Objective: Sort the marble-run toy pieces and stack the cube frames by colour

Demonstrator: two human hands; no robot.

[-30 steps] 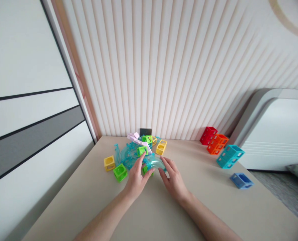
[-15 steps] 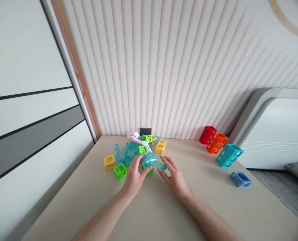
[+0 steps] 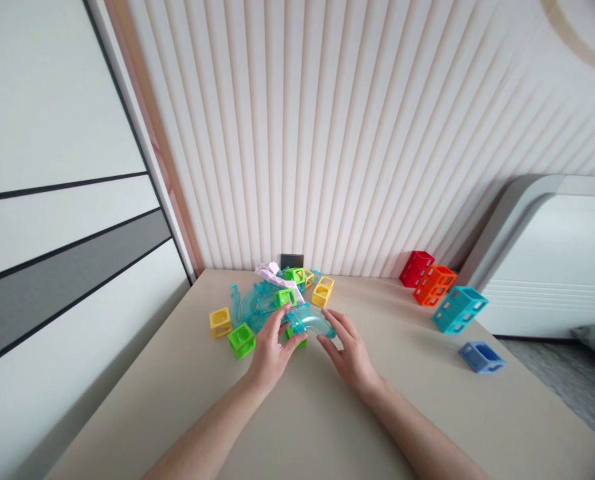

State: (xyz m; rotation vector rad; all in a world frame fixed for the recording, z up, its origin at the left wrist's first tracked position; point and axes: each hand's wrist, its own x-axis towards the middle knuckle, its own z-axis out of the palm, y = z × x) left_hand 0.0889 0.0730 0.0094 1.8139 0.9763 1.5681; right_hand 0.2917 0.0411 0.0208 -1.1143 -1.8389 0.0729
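A clear blue curved tube (image 3: pixel 315 321), like a marble run piece, is held between my two hands. My left hand (image 3: pixel 271 348) pinches its left end with thumb and fingers. At its right end, the thumb and fingers of my right hand (image 3: pixel 348 348) close round the rim. Partly hidden under the tube and my left fingers is a green block (image 3: pixel 300 339). Just behind my left hand sits another green block (image 3: pixel 285 297), among a heap of clear blue track pieces (image 3: pixel 251 305). A third green block (image 3: pixel 241 340) lies left of that hand.
Yellow blocks (image 3: pixel 322 291) lie behind the hands, with another yellow block (image 3: pixel 220 322) at far left. A pale purple piece (image 3: pixel 272 272) and a black box (image 3: pixel 292 261) are near the wall. On the right stand red (image 3: pixel 416 269), orange (image 3: pixel 434 285), teal (image 3: pixel 459 310) and blue blocks (image 3: pixel 481 357).
Both hands keep their hold on the curved tube, with hardly any movement. The whole view has shifted very slightly.
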